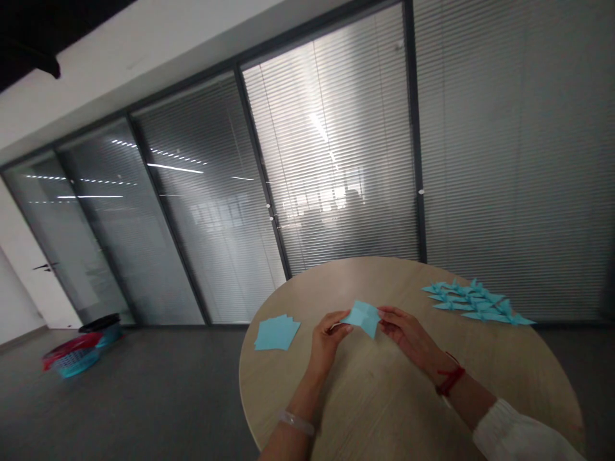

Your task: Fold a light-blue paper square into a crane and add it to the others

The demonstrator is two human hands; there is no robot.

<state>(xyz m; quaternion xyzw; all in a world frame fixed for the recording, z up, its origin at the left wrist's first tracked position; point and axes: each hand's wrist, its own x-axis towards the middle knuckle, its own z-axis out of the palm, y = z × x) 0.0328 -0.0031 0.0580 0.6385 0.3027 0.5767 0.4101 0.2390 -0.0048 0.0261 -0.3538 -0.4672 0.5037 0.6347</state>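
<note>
A creased sheet of light blue origami paper (362, 315) is held up above the table between my two hands. My left hand (330, 334) pinches its left edge between thumb and fingers. On the opposite edge, my right hand (402, 330) grips the paper with its fingertips. Fold lines cross the sheet, and its corners stick out unevenly. To the left lies a loose stack of flat blue paper squares (277, 333). Several folded blue paper cranes (473, 301) sit in rows at the right, beyond my right hand.
The round wooden table (384, 397) fills the lower middle. Behind it stands a glass partition with blinds (336, 147). On the floor at the far left are a basket with a red liner (72, 355) and another with a black liner (103, 326).
</note>
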